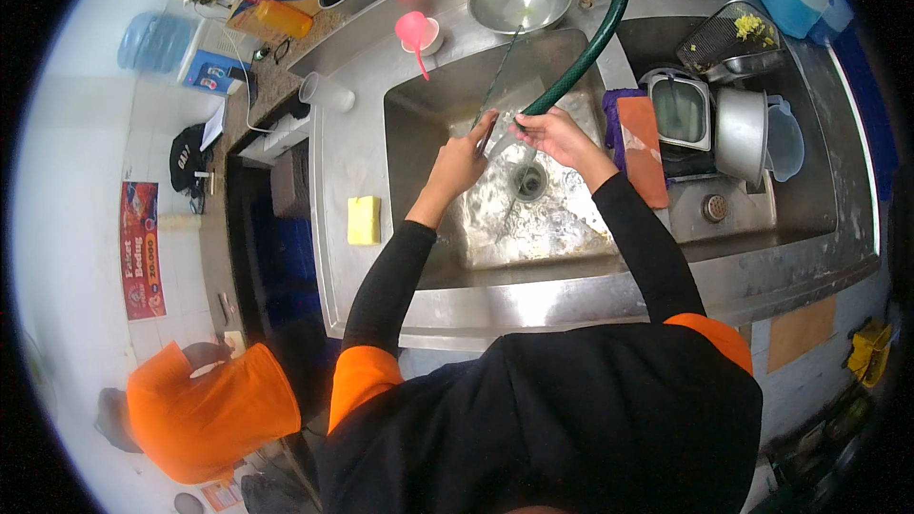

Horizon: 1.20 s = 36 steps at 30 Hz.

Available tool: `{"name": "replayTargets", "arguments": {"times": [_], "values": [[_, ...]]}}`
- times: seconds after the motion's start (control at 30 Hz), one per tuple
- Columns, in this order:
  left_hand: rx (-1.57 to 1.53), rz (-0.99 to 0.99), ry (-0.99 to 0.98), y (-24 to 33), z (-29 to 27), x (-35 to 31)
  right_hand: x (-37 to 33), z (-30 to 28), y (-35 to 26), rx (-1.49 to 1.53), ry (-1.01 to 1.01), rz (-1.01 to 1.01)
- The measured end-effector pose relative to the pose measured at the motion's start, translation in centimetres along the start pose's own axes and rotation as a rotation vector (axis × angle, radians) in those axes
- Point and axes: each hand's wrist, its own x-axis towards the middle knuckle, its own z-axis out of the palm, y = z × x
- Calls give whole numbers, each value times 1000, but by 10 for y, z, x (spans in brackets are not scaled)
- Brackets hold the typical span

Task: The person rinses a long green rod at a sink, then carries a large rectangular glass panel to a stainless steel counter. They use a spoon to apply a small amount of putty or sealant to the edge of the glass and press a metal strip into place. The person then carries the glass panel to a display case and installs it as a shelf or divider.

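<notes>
Left hand (pixel 459 168): grasping a slim dark object (pixel 488 137)
Right hand (pixel 560 138): clasping a green hose (pixel 596 43) over the sink (pixel 533 274)
Sponge (pixel 363 220): on the left ledge

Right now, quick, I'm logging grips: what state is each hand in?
Left hand: closed on a slim dark item, too small to identify.
Right hand: closed on the green hose, near its lower end.

Bright light here, glare flaring off the wet steel sink (pixel 447 271), the worktop (pixel 543 312) bowing under fisheye distortion, blackness swallowing every corner!
</notes>
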Motion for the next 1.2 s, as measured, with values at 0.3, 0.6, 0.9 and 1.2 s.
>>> {"name": "replayTargets", "arguments": {"times": [0.3,0.6,0.9,1.2], "values": [[-56,-51,-10,-6,-12,-24,59,13,17,38,166,-299],[-68,-77,39,-23,-19,-44,102,26,1,100,271,-428],[9,-104,35,-27,-17,-42,61,33,0,62,140,-320],[48,-113,91,-20,-10,-7,34,34,-3,52,71,-217]]}}
